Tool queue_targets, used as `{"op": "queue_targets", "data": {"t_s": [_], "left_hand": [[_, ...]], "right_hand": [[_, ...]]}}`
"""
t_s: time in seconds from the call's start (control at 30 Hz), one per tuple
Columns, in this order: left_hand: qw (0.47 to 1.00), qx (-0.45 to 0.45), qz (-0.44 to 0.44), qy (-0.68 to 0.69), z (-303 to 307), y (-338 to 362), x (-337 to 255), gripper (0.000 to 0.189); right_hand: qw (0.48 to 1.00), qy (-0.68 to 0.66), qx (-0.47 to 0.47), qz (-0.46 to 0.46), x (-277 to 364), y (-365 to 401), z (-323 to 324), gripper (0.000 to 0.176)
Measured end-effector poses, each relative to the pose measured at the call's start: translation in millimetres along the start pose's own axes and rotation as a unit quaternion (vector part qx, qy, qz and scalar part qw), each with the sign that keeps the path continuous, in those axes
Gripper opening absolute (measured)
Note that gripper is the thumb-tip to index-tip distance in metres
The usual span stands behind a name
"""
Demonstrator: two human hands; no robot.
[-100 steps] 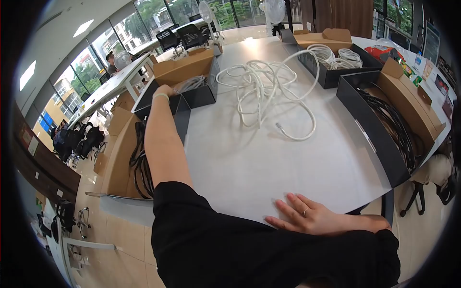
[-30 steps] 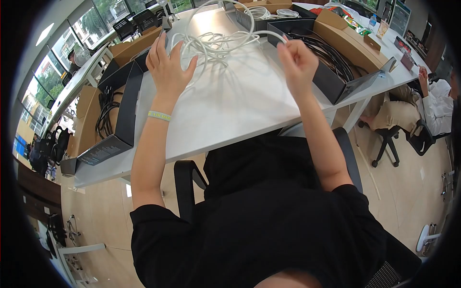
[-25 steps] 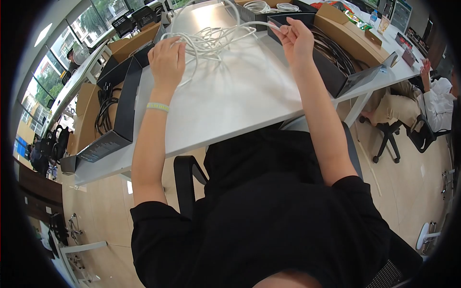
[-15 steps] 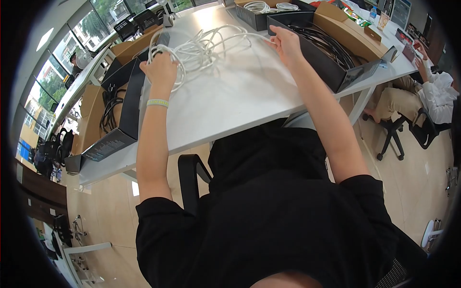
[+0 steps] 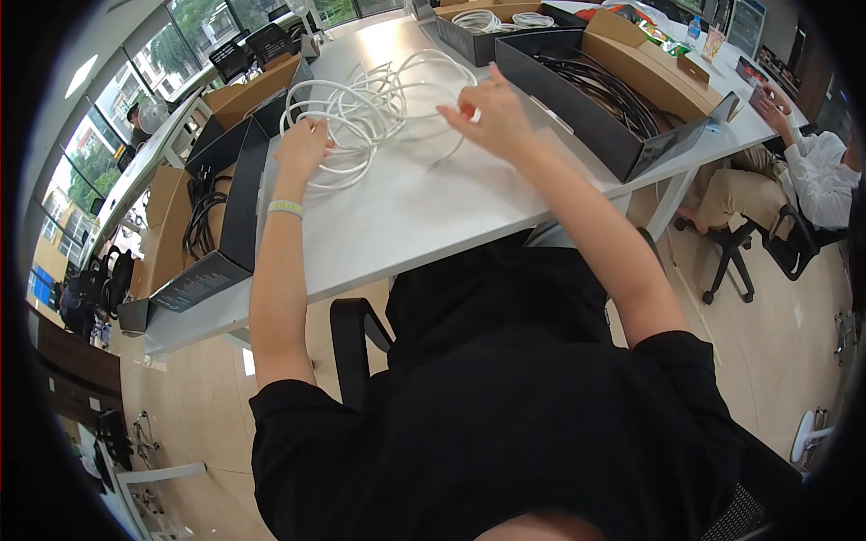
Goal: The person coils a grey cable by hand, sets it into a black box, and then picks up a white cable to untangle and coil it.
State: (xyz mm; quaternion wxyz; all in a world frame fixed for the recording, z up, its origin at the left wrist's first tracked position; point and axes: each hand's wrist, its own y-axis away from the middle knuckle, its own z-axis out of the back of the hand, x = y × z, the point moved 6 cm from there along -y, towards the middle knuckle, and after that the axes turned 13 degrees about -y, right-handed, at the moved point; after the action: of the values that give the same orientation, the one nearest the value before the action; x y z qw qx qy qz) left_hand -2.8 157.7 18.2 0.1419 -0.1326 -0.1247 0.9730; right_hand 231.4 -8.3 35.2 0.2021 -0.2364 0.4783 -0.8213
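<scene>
A loose tangle of white cable [image 5: 374, 113] lies on the white table [image 5: 433, 212]. At its left side my left hand [image 5: 304, 149], with a light wristband, is closed on loops of the cable. My right hand [image 5: 494, 113] is at the tangle's right edge, thumb and index finger apart, with a loop beside the fingertips. Whether it still touches the cable is hard to see.
Open black boxes with black cables stand at the left [image 5: 244, 194] and right [image 5: 622, 149]. Behind, another box [image 5: 469, 45] holds white cable coils. A seated person [image 5: 816, 162] is at the far right, near a bottle [image 5: 694, 32].
My right hand has moved left, from beside the right box to the tangle, and its stretched strand has slackened. My left hand has shifted slightly downward. The loops have spread out.
</scene>
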Motion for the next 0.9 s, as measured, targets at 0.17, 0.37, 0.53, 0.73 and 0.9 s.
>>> {"op": "queue_targets", "data": {"t_s": [0.17,0.37,0.53,0.73,0.9], "left_hand": [[0.989,-0.006,-0.022,0.143,-12.9,-4.5,-11.7,0.037],[0.935,0.021,-0.098,0.339,-12.8,2.6,-38.2,0.038],[0.906,0.082,-0.146,0.389,-7.1,14.0,-53.4,0.037],[0.875,0.174,-0.248,0.376,-5.7,30.7,-72.8,0.037],[0.865,0.194,-0.303,0.35,2.8,54.8,-94.5,0.036]], "right_hand": [[0.979,-0.056,0.019,0.194,54.9,6.1,-21.4,0.024],[0.984,-0.009,0.1,0.15,45.4,10.0,-32.2,0.021],[0.994,0.008,0.101,0.038,9.1,9.3,-30.9,0.022],[0.951,-0.175,0.134,-0.218,-0.7,3.2,-11.4,0.024],[0.774,-0.505,0.147,-0.353,-3.6,11.1,-25.8,0.024]]}}
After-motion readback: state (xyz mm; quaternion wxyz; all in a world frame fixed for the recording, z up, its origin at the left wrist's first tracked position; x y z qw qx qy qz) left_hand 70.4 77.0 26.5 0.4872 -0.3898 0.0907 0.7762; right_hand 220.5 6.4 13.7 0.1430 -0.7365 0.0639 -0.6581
